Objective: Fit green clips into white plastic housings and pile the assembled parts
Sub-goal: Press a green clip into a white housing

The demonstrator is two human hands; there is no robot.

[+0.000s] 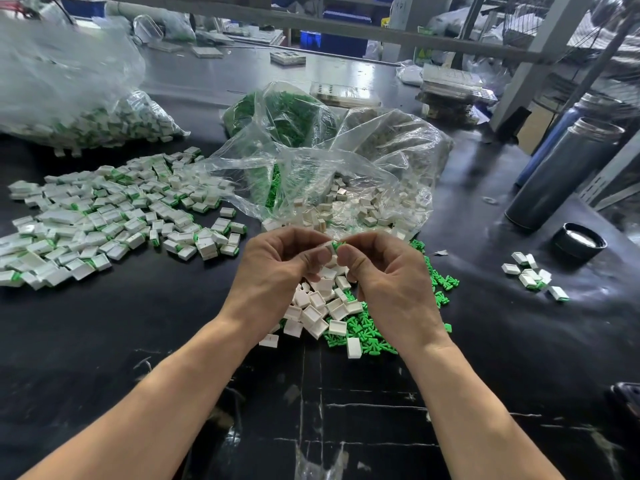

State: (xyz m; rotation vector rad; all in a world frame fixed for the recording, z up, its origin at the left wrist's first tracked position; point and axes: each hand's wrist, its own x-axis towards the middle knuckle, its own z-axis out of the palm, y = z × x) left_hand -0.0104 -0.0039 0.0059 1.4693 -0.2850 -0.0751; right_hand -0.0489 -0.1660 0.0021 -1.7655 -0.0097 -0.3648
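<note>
Assembled parts point(104, 216) lie spread in a pile at the left of the frame on the black desk point(104, 341). At centre, the left hand point(277, 268) pinches a white housing point(333, 250) while the right hand point(388, 271) pinches a green clip point(337, 244) at its edge. Loose housings point(322, 306) and green clips point(367, 332) lie beneath the hands. A dark flask point(561, 174) stands at the right.

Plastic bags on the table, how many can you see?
3. One bag of finished parts far left, one of green clips in the middle, one of white housings beside it. More may hide farther back.
</note>
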